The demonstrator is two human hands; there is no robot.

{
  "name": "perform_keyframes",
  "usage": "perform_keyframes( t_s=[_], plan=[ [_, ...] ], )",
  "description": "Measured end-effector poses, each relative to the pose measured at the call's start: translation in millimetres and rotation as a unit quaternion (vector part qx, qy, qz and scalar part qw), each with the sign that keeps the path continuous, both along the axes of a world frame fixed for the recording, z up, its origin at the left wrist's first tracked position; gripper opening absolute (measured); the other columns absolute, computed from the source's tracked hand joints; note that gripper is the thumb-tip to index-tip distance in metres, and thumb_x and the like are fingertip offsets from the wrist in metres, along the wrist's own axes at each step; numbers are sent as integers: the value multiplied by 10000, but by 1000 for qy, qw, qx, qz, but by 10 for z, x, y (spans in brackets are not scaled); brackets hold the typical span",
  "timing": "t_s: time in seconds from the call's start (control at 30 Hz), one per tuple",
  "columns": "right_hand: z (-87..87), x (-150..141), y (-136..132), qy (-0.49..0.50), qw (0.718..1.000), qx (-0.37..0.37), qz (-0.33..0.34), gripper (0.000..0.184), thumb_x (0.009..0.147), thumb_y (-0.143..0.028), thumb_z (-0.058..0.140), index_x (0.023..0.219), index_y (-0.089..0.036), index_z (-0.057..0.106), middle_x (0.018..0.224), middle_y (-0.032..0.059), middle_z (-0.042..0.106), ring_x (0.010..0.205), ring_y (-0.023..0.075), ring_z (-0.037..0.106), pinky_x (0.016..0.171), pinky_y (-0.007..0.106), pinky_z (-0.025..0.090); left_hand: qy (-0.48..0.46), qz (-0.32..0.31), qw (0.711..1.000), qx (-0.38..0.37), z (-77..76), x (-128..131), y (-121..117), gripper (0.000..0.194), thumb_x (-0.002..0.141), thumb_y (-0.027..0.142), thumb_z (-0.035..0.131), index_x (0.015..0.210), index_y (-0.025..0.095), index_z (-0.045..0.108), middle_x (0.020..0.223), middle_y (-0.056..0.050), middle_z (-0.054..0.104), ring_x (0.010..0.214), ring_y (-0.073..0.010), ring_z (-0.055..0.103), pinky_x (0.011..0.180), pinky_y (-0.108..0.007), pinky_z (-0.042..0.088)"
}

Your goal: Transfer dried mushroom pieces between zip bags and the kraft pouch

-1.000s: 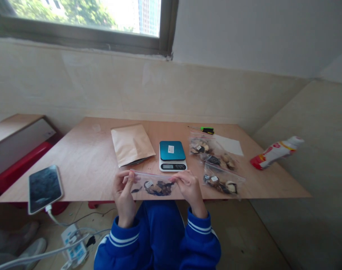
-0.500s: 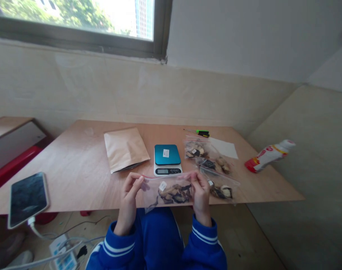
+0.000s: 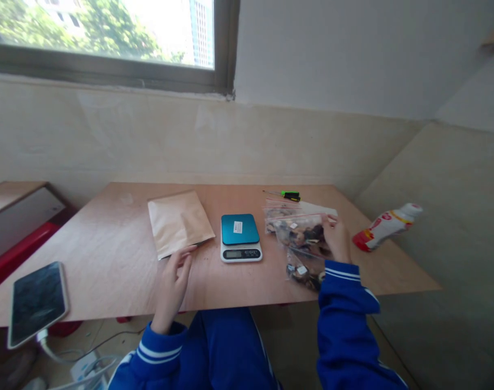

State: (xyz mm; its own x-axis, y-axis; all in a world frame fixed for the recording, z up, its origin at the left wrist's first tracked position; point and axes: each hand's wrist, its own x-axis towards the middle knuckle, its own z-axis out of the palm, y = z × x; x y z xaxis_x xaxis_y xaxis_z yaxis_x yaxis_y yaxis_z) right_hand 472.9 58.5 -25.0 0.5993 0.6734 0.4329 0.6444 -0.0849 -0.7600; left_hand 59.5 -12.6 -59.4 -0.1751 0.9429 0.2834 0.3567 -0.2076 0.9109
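At the right of the table my right hand [image 3: 335,234] grips the top corner of a clear zip bag [image 3: 301,234] holding dark and tan dried pieces, with a small white label. That bag lies over or against other bags; a second zip bag [image 3: 306,270] is nearer the front edge, and another zip bag [image 3: 277,212] sits behind. My left hand [image 3: 177,279] is held with loosely spread fingers at the lower edge of the brown paper pouch [image 3: 180,222], holding nothing. Between my hands stands a kitchen scale [image 3: 241,238] with a blue top and nothing on it.
A green-and-black screwdriver [image 3: 290,195] and white paper [image 3: 322,209] lie behind the bags. A white-and-red bottle [image 3: 387,227] leans at the right. A tablet [image 3: 38,303] with a plugged cable lies at the left front, above a power strip [image 3: 86,368] on the floor.
The zip bag that both hands held stretched before the scale has gone right with my right hand onto the other bags. My left hand let go and moved slightly left.
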Motion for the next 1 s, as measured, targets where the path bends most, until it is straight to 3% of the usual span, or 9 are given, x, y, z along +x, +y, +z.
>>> perform_keyframes(
  t_s=[0.1, 0.17, 0.27, 0.37, 0.5, 0.7, 0.8, 0.9, 1.0],
  plan=[
    [-169, -63, -8, -158, 987, 7, -40, 618, 864, -548, 409, 1200, -43, 527, 1123, 250, 598, 1048, 324, 548, 909, 489, 399, 160, 28, 985, 49, -107, -183, 127, 384, 890, 319, 441, 1246, 223, 548, 1315, -101, 546, 1247, -246, 470, 1042, -429, 356],
    [-318, -226, -65, -226, 974, -5, -34, 557, 903, -471, 362, 1256, -63, 501, 1279, 248, 517, 1174, 342, 470, 969, 515, 352, 270, 58, 961, 21, -151, -253, 232, 427, 898, 259, 408, 1314, 246, 502, 1425, -93, 447, 1349, -278, 348, 1070, -473, 303],
    [-550, -445, -119, -259, 964, -50, -38, 478, 931, -387, 310, 1206, -86, 559, 1301, 233, 512, 1192, 352, 452, 968, 537, 341, 393, 79, 915, -39, -200, -324, 376, 489, 888, 150, 363, 1344, 280, 482, 1487, -62, 367, 1403, -290, 239, 1087, -504, 242],
    [-718, -492, -82, -270, 960, -52, -53, 477, 945, -343, 272, 1144, -61, 601, 1215, 242, 571, 1144, 334, 495, 955, 508, 357, 443, 57, 892, -66, -248, -435, 488, 557, 873, 74, 311, 1359, 300, 463, 1487, -47, 370, 1400, -252, 259, 1084, -462, 250],
    [-793, -394, 60, -283, 956, -37, -58, 464, 938, -316, 278, 1087, -49, 627, 1124, 233, 627, 1078, 308, 542, 928, 455, 386, 443, 41, 892, -83, -270, -628, 614, 581, 864, 67, 303, 1370, 318, 440, 1492, -39, 360, 1398, -224, 268, 1072, -435, 265],
    [-765, -316, 243, -291, 956, -39, -25, 427, 919, -279, 285, 1030, -80, 646, 1051, 199, 665, 973, 284, 591, 883, 424, 422, 392, 33, 914, -102, -176, -749, 688, 568, 836, 68, 330, 1335, 290, 487, 1480, -62, 376, 1402, -253, 252, 1082, -531, 196],
    [-769, -304, 257, -293, 955, -36, -11, 435, 924, -281, 282, 1066, -70, 635, 1101, 212, 651, 1019, 291, 587, 910, 432, 422, 334, 45, 937, -86, -164, -770, 564, 499, 856, 172, 388, 1336, 273, 477, 1482, -87, 370, 1395, -289, 262, 1063, -576, 216],
    [-787, -292, 240, -291, 956, -25, 1, 434, 926, -282, 280, 1102, -78, 621, 1145, 209, 634, 1079, 289, 570, 944, 444, 412, 263, 77, 962, -17, -186, -847, 321, 471, 835, 197, 398, 1291, 248, 503, 1427, -89, 452, 1323, -253, 400, 1058, -502, 304],
    [-798, -282, 228, -291, 957, -16, 11, 434, 923, -282, 282, 1117, -75, 611, 1163, 216, 625, 1105, 290, 560, 948, 450, 416, 228, 184, 955, 36, -158, -1041, 52, 408, 818, 184, 358, 1164, 193, 574, 1275, -103, 568, 1215, -221, 504, 1033, -396, 374]
  ],
)
